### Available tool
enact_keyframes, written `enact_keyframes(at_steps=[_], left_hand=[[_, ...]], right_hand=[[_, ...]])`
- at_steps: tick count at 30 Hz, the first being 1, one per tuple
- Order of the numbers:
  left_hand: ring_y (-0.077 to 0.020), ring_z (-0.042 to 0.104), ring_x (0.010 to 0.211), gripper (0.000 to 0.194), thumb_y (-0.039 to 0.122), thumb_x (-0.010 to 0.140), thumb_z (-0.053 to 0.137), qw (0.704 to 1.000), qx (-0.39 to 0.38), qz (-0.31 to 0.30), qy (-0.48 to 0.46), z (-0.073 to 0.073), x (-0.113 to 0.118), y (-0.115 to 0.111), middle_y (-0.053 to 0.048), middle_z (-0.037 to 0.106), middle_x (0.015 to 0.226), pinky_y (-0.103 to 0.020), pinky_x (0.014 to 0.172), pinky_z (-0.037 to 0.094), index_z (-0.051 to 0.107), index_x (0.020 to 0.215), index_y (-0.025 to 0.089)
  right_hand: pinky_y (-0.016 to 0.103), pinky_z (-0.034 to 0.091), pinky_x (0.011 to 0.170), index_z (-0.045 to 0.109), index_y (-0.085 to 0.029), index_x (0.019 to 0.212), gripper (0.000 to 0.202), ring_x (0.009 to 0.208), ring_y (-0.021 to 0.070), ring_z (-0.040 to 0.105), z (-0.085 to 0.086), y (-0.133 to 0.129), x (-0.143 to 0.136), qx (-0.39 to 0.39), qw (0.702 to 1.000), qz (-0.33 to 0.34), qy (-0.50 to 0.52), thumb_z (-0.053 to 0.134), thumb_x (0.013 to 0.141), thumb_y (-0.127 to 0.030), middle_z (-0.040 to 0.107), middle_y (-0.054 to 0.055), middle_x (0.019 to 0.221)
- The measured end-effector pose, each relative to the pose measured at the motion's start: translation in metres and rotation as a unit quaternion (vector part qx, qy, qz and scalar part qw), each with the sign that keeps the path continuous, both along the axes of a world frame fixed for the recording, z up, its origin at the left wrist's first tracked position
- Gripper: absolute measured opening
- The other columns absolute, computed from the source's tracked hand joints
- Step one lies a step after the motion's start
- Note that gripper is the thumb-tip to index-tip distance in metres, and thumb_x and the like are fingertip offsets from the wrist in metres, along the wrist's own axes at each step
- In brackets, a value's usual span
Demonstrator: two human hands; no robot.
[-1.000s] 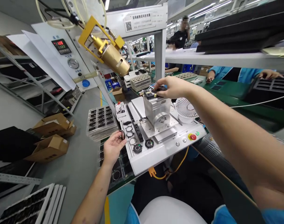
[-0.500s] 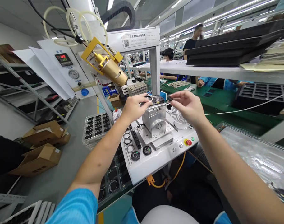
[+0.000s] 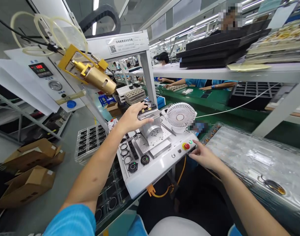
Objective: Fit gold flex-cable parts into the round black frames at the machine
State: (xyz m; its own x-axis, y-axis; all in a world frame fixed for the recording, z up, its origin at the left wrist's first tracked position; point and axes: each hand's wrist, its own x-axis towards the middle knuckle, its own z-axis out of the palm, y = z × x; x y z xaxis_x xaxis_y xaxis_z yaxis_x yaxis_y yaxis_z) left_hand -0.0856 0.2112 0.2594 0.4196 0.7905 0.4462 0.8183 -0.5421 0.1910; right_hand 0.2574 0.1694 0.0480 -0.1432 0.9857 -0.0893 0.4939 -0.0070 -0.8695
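My left hand (image 3: 133,118) lies against the left and top of a metal fixture block (image 3: 153,126), thumb stretched across its front and fingers apart. A dark part with small yellow bits (image 3: 147,107) is on top of the block, partly behind my fingers. At the front right corner of the white machine base, my right hand (image 3: 205,157) has its fingers apart, a fingertip beside a green button (image 3: 190,142). Whether it touches the button I cannot tell. A red emergency stop button (image 3: 186,146) is just left of it. Nothing shows in either hand.
A gold dispensing head (image 3: 100,80) hangs above, left of the block. A white fan (image 3: 181,116) stands behind the right hand. Round watch-like parts (image 3: 133,167) and rings (image 3: 124,152) lie on the base. Clear trays (image 3: 238,147) are stacked at right. Co-workers sit beyond.
My right hand has dropped from beside the block to the front buttons; the small dark piece it pinched is out of sight. My left hand's pinch has opened over the block. The view has turned right.
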Motion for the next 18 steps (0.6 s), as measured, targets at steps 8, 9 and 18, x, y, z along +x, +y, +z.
enact_keyframes(at_steps=[8,9,18], left_hand=[[-0.0341,0.052,0.142,0.052,0.055,0.088,0.071,0.971,0.113,-0.053,-0.206,-0.048,-0.012,-0.079,-0.011,0.059,0.15,-0.053,0.123,0.035,0.064,0.131,0.026],[-0.0337,0.055,0.139,0.045,0.05,0.088,0.072,0.961,0.095,-0.069,-0.249,-0.068,-0.015,-0.095,-0.01,0.062,0.146,-0.052,0.121,0.039,0.067,0.127,0.028],[-0.0342,0.073,0.112,0.034,0.055,0.074,0.082,0.81,-0.242,0.084,-0.527,-0.227,0.047,-0.183,-0.01,0.08,0.11,-0.046,0.107,0.056,0.08,0.098,0.03]], right_hand=[[0.036,0.049,0.084,0.022,-0.007,0.164,0.096,0.091,0.0279,0.069,-0.017,0.0,-0.021,0.029,0.989,0.034,-0.143,0.069,0.081,-0.021,0.073,0.01,0.097],[0.036,0.049,0.085,0.023,-0.008,0.164,0.097,0.093,0.0286,0.069,-0.019,-0.002,-0.022,0.033,0.989,0.027,-0.143,0.07,0.08,-0.022,0.073,0.01,0.098],[0.036,0.05,0.083,0.028,-0.01,0.161,0.101,0.09,0.0281,0.068,-0.019,0.001,-0.018,0.039,0.995,0.0,-0.093,0.078,0.073,-0.019,0.073,0.009,0.094]])
